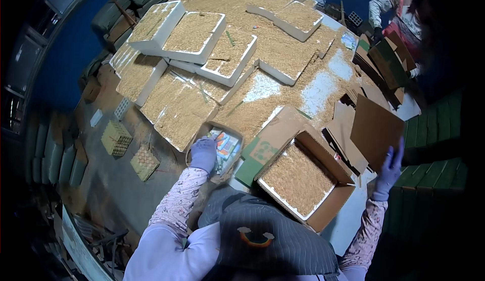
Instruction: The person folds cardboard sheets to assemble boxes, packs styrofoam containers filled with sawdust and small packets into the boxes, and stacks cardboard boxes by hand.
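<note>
My left hand [204, 154], in a lilac glove, reaches into a small cardboard box [240, 139] of printed packets [227, 144]. Its fingertips are partly hidden, so any grip on a packet cannot be made out. On the right, my right hand [389, 171], gloved alike, has its fingers spread along the edge of a brown cardboard panel [377, 129]. Between my hands an open carton [327, 209] holds a white foam box filled level with golden husk-like grain bedding [297, 178]. A flattened carton with a green print [261, 148] lies beside it.
Several white foam boxes [193, 35] of bedding cover the husk-strewn table. Folded cardboard [344, 129] is piled right. An egg tray with eggs [146, 163] and stacked trays [116, 137] stand on the floor. Another person [401, 19] handles cartons at the far right.
</note>
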Motion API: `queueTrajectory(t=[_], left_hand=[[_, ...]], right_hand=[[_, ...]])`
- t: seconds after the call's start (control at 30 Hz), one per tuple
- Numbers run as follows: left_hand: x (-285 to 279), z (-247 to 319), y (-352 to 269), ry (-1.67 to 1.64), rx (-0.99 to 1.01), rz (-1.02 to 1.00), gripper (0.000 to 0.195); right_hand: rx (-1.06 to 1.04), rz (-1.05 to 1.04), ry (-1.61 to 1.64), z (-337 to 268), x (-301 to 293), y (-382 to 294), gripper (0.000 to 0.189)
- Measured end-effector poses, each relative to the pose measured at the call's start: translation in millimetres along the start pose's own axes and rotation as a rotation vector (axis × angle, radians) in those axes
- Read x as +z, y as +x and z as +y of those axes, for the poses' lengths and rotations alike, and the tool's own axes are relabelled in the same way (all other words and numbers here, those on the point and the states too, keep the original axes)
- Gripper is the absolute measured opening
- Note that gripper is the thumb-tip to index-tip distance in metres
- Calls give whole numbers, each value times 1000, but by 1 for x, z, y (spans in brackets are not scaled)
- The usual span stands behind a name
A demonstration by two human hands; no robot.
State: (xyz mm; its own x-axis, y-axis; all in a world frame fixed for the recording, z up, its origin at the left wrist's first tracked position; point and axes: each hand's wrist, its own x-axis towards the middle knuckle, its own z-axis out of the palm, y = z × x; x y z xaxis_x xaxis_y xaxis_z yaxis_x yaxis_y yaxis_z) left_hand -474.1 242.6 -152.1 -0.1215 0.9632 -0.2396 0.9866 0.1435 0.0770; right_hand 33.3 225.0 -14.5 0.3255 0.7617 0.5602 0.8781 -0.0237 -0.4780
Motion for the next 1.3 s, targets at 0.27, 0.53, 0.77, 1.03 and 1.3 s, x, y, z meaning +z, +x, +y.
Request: queueTrajectory(t=[0.27,0.53,0.77,1.03,1.3], left_hand=[[-18,-28,12,-324,-3,-214,44],[-79,35,-12,-414,333,294,28],[-105,117,-45,-346,1013,489,30],[-125,142,-43,-554,852,259,20],[-81,194,-72,108,1167,89,49]], right_hand=[[484,259,681,29,-86,-81,56],[673,354,723,12,-109,-126,52],[537,169,950,1,-99,-123,48],[670,-67,641,-42,-51,-161,36],[295,-816,-389,-86,-20,-154,26]])
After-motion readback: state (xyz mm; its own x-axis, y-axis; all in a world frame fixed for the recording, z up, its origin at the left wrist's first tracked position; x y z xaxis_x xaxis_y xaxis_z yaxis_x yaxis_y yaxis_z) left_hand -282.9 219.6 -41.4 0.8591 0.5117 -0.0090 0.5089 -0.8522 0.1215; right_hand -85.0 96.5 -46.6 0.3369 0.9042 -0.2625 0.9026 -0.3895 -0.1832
